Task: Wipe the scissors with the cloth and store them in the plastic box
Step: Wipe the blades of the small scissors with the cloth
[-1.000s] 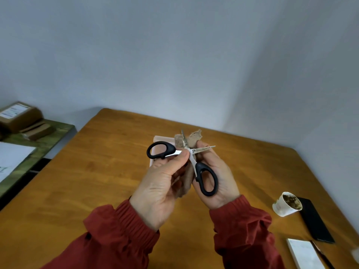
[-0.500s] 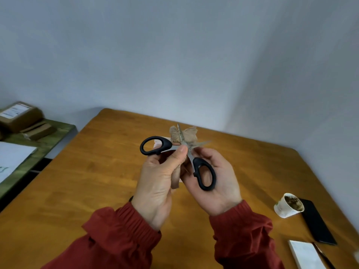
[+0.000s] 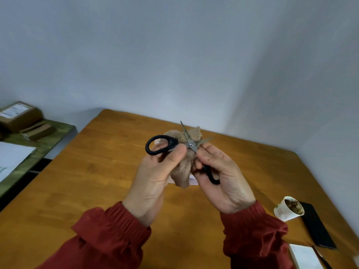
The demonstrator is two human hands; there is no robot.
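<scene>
Wooden worktop (image 3: pixel 97 181), grey-walled corner. Scissors (image 3: pixel 191 145) are being held above it, blades spread: left hand (image 3: pixel 155 177) pinching the left loop, right hand (image 3: pixel 219 171) curling round the near loop. Limp cloth (image 3: pixel 182 169) is hanging between. Blades look stiff, sharp; black loops seem safest to grip.

Open scissors (image 3: pixel 191 145) and cloth (image 3: pixel 183 171) between left hand (image 3: pixel 155 179) and right hand (image 3: pixel 221 177).

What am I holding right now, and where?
The open scissors: left hand pinches one handle's neck, right hand grips the other handle. The cloth is bunched between them.
</scene>
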